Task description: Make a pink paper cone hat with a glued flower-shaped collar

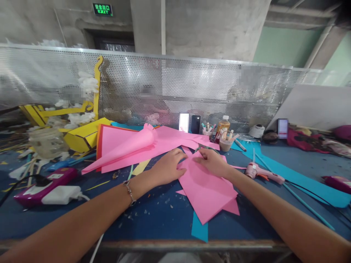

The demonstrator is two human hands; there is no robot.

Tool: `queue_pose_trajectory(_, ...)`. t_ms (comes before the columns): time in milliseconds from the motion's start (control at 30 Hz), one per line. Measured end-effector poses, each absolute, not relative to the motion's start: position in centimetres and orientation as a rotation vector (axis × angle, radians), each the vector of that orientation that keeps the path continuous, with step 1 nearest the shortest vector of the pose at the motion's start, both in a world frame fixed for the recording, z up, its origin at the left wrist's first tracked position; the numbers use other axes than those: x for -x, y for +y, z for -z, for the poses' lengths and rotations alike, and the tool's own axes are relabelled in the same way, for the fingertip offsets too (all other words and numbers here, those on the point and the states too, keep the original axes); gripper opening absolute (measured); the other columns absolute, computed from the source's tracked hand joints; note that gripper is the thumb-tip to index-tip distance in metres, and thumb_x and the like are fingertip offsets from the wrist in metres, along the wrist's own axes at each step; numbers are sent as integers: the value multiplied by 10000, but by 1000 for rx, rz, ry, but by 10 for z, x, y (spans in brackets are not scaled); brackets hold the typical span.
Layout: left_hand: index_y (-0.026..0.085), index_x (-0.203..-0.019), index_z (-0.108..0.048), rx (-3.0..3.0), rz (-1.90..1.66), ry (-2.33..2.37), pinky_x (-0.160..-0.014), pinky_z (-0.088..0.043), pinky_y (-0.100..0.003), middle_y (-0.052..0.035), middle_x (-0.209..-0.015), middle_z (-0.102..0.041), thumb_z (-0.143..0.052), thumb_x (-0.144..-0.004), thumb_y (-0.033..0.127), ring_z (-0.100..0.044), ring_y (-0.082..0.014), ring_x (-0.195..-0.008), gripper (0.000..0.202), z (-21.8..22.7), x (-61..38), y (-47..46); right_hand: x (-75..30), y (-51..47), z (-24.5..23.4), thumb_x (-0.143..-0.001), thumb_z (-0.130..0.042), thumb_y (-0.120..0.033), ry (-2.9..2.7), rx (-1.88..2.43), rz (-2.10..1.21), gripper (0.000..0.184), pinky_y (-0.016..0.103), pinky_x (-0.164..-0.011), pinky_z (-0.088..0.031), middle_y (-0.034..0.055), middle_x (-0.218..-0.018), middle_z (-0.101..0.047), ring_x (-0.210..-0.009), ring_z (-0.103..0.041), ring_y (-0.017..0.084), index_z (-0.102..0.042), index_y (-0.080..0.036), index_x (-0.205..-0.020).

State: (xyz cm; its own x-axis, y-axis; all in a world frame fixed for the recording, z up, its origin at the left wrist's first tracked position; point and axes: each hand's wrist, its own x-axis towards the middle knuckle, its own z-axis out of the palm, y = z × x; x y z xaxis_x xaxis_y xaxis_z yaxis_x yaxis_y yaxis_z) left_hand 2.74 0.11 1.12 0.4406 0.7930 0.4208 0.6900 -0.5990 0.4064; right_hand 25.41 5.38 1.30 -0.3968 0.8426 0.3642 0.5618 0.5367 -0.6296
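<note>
A pink sheet [207,190] lies slanted on the blue table in front of me, with more pink pieces under it. My left hand [170,165] is at its upper left edge, fingers curved and apart, thumb by the paper. Over the sheet's upper part, my right hand [212,161] is closed, thumb against curled fingers; whatever is pinched there is hidden. Just behind its fingertips is a thin grey-green item [210,148], too small to name. A blue strip [200,226] sticks out below the sheet. Behind my left hand lies a rolled pink sheet [131,146] on larger pink sheets.
On the right lie a pink glue gun [264,173] and a long blue sheet [298,182]. A purple power strip [46,186] with a white plug sits left, near a yellow box [85,137]. A bottle [223,126] and a tub of sticks [225,144] stand behind.
</note>
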Motion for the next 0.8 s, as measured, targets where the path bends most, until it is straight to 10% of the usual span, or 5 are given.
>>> queue_pose_trajectory(433, 203, -1160, -714, -2774, -446, 1404, -898, -547, -374, -85, -1199, -695, -616, -896, 327, -688, -271, -1057, 307, -17, -32, -15, -254, 59, -5, -855, -618, -365, -2145, 1081, -302, 342, 270, -576, -262, -50, -625, -386, -618, -339, 130, -419, -212, -623)
queue_pose_trajectory(800, 240, -1294, -693, -2819, -349, 1448, -891, -564, -382, -79, -1349, -657, -608, -931, 437, -683, -297, -1154, 421, -18, -26, -14, -252, 50, -11, -933, -602, -282, -2137, 1107, -154, 199, 284, -673, -440, 13, -871, -792, -753, -666, 209, -790, -230, -891)
